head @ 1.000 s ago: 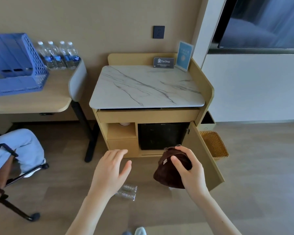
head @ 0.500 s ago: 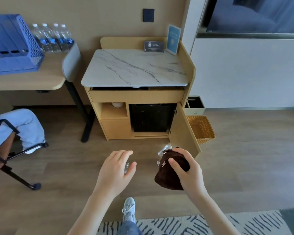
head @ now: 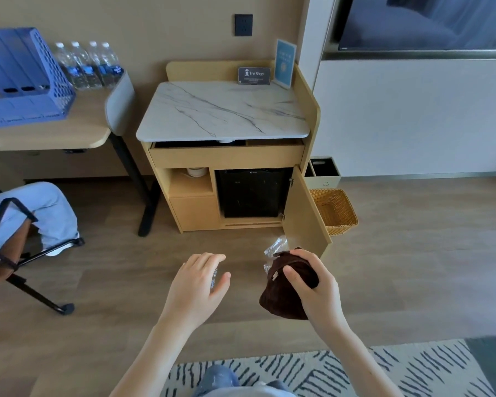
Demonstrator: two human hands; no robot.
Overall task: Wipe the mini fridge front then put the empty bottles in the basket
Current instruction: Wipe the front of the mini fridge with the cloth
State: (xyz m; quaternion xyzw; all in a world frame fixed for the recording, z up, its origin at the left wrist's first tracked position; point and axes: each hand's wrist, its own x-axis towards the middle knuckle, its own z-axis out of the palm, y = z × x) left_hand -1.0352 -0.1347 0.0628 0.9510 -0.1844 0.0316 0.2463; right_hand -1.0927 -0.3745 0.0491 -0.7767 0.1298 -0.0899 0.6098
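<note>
Can see only a sliver of a clear bottle (head: 214, 277) past the left hand (head: 196, 285). Can make out just the crumpled top of a second bottle (head: 275, 247), the rest lost behind the brown cloth (head: 287, 296) gripped in the right hand (head: 315, 290). Cannot read the small print on the dark sign (head: 254, 75), nor the blue card (head: 285, 63). Lose the wicker basket (head: 334, 210) partly behind the cabinet door (head: 307, 207), and the blue crate (head: 26, 81) at the left edge.

Fridge (head: 252, 193) in the cabinet (head: 226, 157), lower right; door (head: 307, 216) open to its right, basket (head: 335, 211) on the floor (head: 413, 253) beyond. In front: one bottle (head: 214, 277) under the left hand (head: 196, 285), second bottle (head: 276, 245) behind the cloth (head: 284, 296).
</note>
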